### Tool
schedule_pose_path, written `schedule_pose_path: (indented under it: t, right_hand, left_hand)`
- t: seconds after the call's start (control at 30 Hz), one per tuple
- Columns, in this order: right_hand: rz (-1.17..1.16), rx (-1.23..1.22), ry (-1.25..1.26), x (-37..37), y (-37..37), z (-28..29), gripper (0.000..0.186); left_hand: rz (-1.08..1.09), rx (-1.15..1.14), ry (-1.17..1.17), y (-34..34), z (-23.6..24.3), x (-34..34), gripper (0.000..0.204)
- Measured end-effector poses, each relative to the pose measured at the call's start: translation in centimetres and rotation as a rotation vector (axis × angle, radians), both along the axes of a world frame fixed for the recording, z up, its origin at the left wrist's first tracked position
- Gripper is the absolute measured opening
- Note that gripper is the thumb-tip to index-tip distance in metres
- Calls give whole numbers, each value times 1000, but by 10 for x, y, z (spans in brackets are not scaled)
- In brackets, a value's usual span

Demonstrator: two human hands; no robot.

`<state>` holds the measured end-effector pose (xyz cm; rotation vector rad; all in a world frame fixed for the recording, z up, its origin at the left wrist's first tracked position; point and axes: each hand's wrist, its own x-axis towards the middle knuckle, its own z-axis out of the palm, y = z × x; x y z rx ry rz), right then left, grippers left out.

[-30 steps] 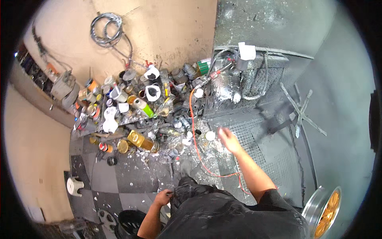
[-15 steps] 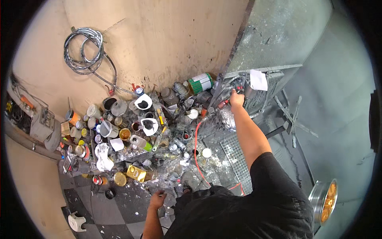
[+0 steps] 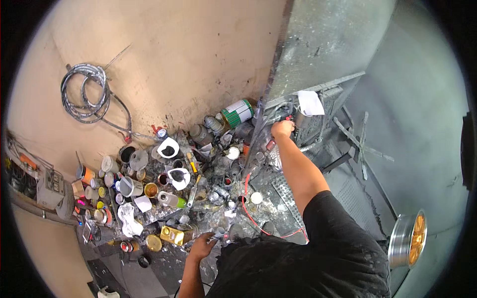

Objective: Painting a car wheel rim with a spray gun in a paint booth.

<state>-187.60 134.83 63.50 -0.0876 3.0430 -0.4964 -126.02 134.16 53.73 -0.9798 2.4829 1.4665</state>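
Right hand [image 3: 283, 130] was kept curled at the red fitting [image 3: 271, 144], near the white paper [image 3: 310, 103]; left hand [image 3: 202, 247], fingers bent, had been brought nearer the grey cup [image 3: 218, 232]. Neither grip could be told; work was judged centred on the fitting.

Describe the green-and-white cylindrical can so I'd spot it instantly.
Find the beige wall and follow its lower part rightward to the grey panel. Just left of that panel's edge, up and left of the person's bare right hand, sits the green-and-white cylindrical can. Its bright green sets it apart from the grey, grimy containers beside it.
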Motion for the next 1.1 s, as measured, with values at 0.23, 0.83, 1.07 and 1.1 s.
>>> schedule_pose_path:
  t: [0.23,0.83,1.07,1.1]
  right_hand:
    - [67,-467,74,16,56,44,61]
    - [827,-379,-204,132,255,65,56]
    - [1015,-567,-349,170,268,40,59]
    - [982,-540,-377,176,263,35,61]
  left_hand:
    - [-219,-106,312,-12,137,-155,39]
    - [-233,-152,637,66,291,-419,53]
    - [-61,-454,631,69,236,-353,14]
    - [-26,-424,650,69,227,-341,14]
